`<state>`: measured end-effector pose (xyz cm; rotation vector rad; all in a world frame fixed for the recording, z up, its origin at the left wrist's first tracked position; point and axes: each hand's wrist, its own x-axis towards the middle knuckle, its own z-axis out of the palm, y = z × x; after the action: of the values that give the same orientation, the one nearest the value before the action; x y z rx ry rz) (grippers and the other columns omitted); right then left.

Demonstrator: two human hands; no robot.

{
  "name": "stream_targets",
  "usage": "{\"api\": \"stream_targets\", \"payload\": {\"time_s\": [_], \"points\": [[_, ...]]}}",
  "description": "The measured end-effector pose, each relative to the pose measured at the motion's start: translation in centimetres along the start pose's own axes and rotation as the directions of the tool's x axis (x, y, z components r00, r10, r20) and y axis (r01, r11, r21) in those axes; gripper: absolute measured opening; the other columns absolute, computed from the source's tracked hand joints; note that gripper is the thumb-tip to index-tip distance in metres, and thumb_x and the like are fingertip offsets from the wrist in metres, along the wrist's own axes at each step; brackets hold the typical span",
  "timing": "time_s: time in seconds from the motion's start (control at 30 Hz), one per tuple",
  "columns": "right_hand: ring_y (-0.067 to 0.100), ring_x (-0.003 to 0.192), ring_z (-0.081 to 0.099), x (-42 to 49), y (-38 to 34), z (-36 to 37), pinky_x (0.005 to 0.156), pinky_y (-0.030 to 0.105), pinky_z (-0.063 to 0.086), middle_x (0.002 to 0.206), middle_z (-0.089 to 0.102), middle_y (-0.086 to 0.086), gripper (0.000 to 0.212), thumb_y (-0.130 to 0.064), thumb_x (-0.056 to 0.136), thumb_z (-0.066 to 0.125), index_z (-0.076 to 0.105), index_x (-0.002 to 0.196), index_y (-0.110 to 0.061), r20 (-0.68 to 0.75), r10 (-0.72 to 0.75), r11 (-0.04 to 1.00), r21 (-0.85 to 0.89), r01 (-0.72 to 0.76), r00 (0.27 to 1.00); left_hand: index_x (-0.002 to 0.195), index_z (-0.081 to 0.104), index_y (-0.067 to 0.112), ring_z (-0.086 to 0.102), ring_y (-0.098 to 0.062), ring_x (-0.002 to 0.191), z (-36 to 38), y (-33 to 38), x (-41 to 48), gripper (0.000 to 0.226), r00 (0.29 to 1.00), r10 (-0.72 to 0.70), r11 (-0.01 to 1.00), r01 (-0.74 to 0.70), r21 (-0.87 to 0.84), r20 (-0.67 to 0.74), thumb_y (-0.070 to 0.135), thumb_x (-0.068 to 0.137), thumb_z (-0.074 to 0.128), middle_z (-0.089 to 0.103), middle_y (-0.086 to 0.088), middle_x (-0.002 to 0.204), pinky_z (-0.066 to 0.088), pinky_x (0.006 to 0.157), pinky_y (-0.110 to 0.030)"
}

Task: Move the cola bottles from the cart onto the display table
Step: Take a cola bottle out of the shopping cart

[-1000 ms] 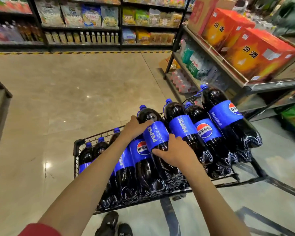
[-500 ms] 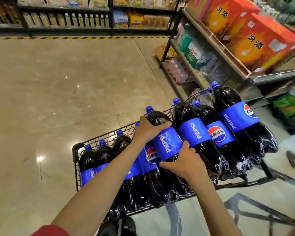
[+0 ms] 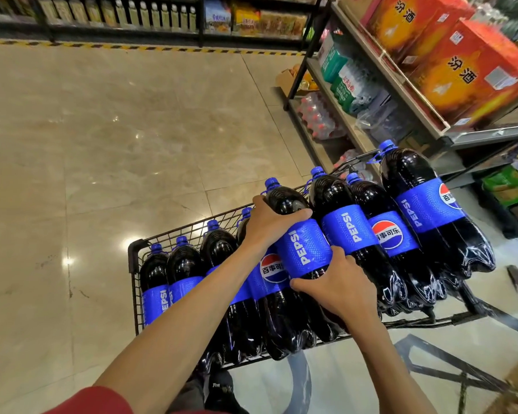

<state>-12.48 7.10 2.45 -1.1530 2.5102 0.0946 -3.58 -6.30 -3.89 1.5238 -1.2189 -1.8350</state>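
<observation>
Where our grips sit: our left grip [image 3: 269,225] curls over the shoulder of one cola bottle [image 3: 304,249], above its blue label. Our right grip [image 3: 338,291] wraps the label's lower edge and the dark body below it. Both are closed on that bottle and holding it.
Held bottle: it lies slanted on top of the load in the cart, with its cap [image 3: 271,183] pointing away from us. We cannot tell whether it has left the bottles beneath.
Beside the grips: a neighbour bottle [image 3: 347,227] touches the held one just right of our right grip. A lower bottle [image 3: 271,268] with a round logo lies under our left wrist.
Cart: the black wire cart [image 3: 133,258] carries rows of bottles below and to either side of both grips.
Farther out: a shelf [image 3: 413,94] of orange boxes [image 3: 473,73] stands beyond the right grip. Tiled floor [image 3: 132,130] lies beyond the left grip.
Bench: not in view.
Step in hand: we judge it to be lifting this bottle out.
Doing it well: we should lift straight up and keep the right grip under the body, since a full bottle likely weighs a lot. The neighbours may roll into the gap.
</observation>
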Motion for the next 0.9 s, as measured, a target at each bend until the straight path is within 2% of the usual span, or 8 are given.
{"api": "stream_targets", "payload": {"time_s": [0.17, 0.27, 0.37, 0.47, 0.57, 0.63, 0.77, 0.9], "points": [[0.032, 0.117, 0.057, -0.3, 0.4, -0.8, 0.090, 0.043, 0.047, 0.125, 0.057, 0.005, 0.096, -0.069, 0.057, 0.078, 0.043, 0.131, -0.019, -0.043, -0.020, 1.000, 0.009, 0.021, 0.999, 0.134, 0.032, 0.028, 0.067, -0.013, 0.096, 0.6, 0.5, -0.9, 0.096, 1.000, 0.028, 0.991, -0.029, -0.129, -0.014, 0.049, 0.062, 0.092, 0.059, 0.001, 0.124, 0.055, 0.071, -0.029], [0.030, 0.120, 0.055, -0.9, 0.6, -1.1, 0.091, 0.043, 0.046, 0.128, 0.055, 0.004, 0.098, -0.068, 0.058, 0.078, 0.040, 0.135, -0.020, -0.090, -0.050, 0.998, 0.035, 0.054, 0.995, 0.131, 0.033, 0.035, 0.070, -0.017, 0.100, 0.7, 0.9, -1.4, 0.101, 0.997, 0.070, 0.969, -0.075, -0.236, -0.030, 0.047, 0.053, 0.097, 0.059, 0.000, 0.127, 0.061, 0.082, -0.039], [0.028, 0.122, 0.054, -1.7, 0.4, -1.2, 0.094, 0.042, 0.045, 0.130, 0.054, 0.003, 0.101, -0.069, 0.058, 0.078, 0.039, 0.139, -0.022, -0.141, -0.101, 0.990, 0.083, 0.114, 0.985, 0.125, 0.035, 0.041, 0.073, -0.017, 0.097, 0.1, 1.8, -2.6, 0.099, 0.991, 0.112, 0.952, -0.127, -0.278, -0.070, 0.045, 0.048, 0.097, 0.064, 0.002, 0.123, 0.062, 0.084, -0.045], [0.027, 0.119, 0.056, -2.4, -0.1, -1.4, 0.093, 0.040, 0.046, 0.125, 0.056, 0.001, 0.099, -0.074, 0.055, 0.076, 0.043, 0.135, -0.024, -0.194, -0.174, 0.970, 0.136, 0.202, 0.965, 0.127, 0.035, 0.038, 0.072, -0.013, 0.096, -1.1, 3.1, -4.3, 0.090, 0.970, 0.194, 0.934, -0.228, -0.274, -0.147, 0.029, 0.061, 0.096, 0.066, 0.006, 0.117, 0.060, 0.085, -0.038], [0.026, 0.114, 0.058, -2.8, -0.7, -1.1, 0.091, 0.040, 0.050, 0.118, 0.059, -0.001, 0.095, -0.076, 0.051, 0.074, 0.049, 0.128, -0.026, -0.246, -0.267, 0.940, 0.145, 0.308, 0.932, 0.131, 0.034, 0.034, 0.071, -0.012, 0.099, -2.8, 3.7, -6.2, 0.093, 0.931, 0.270, 0.904, -0.333, -0.266, -0.247, 0.022, 0.063, 0.096, 0.066, 0.004, 0.119, 0.059, 0.086, -0.032], [0.026, 0.109, 0.059, -3.0, -1.0, -0.6, 0.090, 0.042, 0.051, 0.111, 0.059, -0.001, 0.089, -0.073, 0.049, 0.073, 0.051, 0.121, -0.027, -0.267, -0.344, 0.899, 0.185, 0.398, 0.900, 0.132, 0.034, 0.034, 0.071, -0.012, 0.101, -4.0, 3.7, -7.6, 0.097, 0.891, 0.315, 0.883, -0.402, -0.244, -0.327, 0.023, 0.059, 0.097, 0.067, 0.002, 0.121, 0.059, 0.091, -0.037], [0.023, 0.098, 0.061, -3.9, -2.3, 1.1, 0.085, 0.043, 0.054, 0.103, 0.060, -0.005, 0.081, -0.071, 0.048, 0.075, 0.055, 0.114, -0.030, -0.266, -0.483, 0.769, 0.327, 0.549, 0.834, 0.130, 0.037, 0.041, 0.069, -0.010, 0.107, -6.8, 3.2, -11.3, 0.106, 0.767, 0.403, 0.854, -0.511, -0.096, -0.500, 0.042, 0.043, 0.097, 0.067, 0.010, 0.124, 0.055, 0.099, -0.044], [0.021, 0.096, 0.061, -6.0, -4.9, 3.0, 0.081, 0.043, 0.054, 0.102, 0.062, -0.008, 0.080, -0.069, 0.049, 0.078, 0.056, 0.113, -0.027, -0.306, -0.625, 0.584, 0.427, 0.690, 0.718, 0.134, 0.037, 0.036, 0.067, -0.008, 0.109, -10.1, 2.4, -16.2, 0.107, 0.605, 0.483, 0.809, -0.584, 0.059, -0.633, 0.039, 0.046, 0.098, 0.062, 0.010, 0.128, 0.054, 0.099, -0.042]]}}
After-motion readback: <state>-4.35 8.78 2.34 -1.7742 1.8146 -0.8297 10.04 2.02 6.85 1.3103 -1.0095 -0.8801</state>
